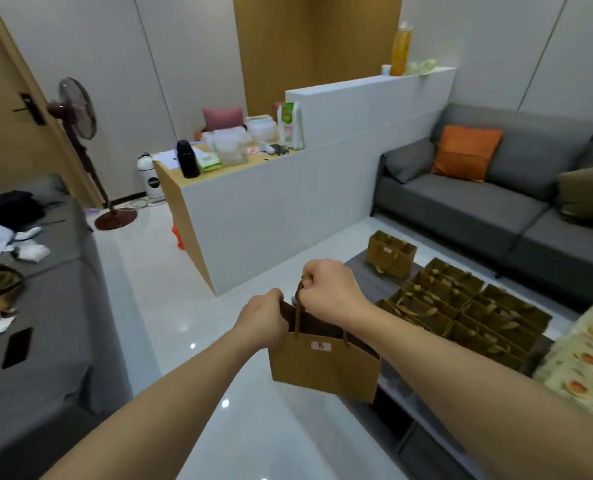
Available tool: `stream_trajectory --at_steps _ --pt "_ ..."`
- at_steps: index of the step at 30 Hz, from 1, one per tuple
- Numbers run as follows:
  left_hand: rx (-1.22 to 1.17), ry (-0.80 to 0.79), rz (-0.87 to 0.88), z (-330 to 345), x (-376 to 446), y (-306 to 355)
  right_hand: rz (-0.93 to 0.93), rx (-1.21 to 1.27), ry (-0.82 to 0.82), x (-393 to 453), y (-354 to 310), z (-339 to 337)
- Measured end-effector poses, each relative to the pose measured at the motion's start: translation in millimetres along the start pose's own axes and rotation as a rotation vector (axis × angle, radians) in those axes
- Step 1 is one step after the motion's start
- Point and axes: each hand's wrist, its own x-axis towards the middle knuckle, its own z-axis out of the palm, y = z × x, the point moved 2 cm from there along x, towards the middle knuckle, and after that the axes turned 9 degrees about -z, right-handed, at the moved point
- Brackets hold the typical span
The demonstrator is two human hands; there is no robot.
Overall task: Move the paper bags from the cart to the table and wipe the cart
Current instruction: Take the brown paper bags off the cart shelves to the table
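Your left hand [263,320] grips the brown paper bag [322,368] by its rim; your right hand [329,289] pinches its handle; the thin handle may tear if jerked.

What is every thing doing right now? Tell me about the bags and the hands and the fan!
Left hand: grips the held bag's top edge.
Right hand: pinches the bag's handle.
Held paper bag: lifted, upright, open at top.
Bags on the table: standing in rows, open.
Lone bag: standing apart.
Fan: cannot tell whether spinning.
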Motion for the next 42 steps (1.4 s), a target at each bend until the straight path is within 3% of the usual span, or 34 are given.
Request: stream_trajectory --at_steps 10,20,34,42 --pt "-0.029 -0.049 0.251 -49.5 147.1 32.0 0.165 -0.113 0.191 116.9 11.6 -14.9" --pt "-0.084 -0.108 0.256 -32.7 260.4 37.0 0.266 -0.101 0.203 218.0 74.7 8.1" --pt "0.091 -0.415 0.215 43.5 448.6 156.5 0.498 -0.002 -0.132 350.6 287.5 34.6" --pt "0.221 -0.483 0.234 83.5 517.0 235.0 0.666 0.042 -0.177 394.0 417.8 20.4"
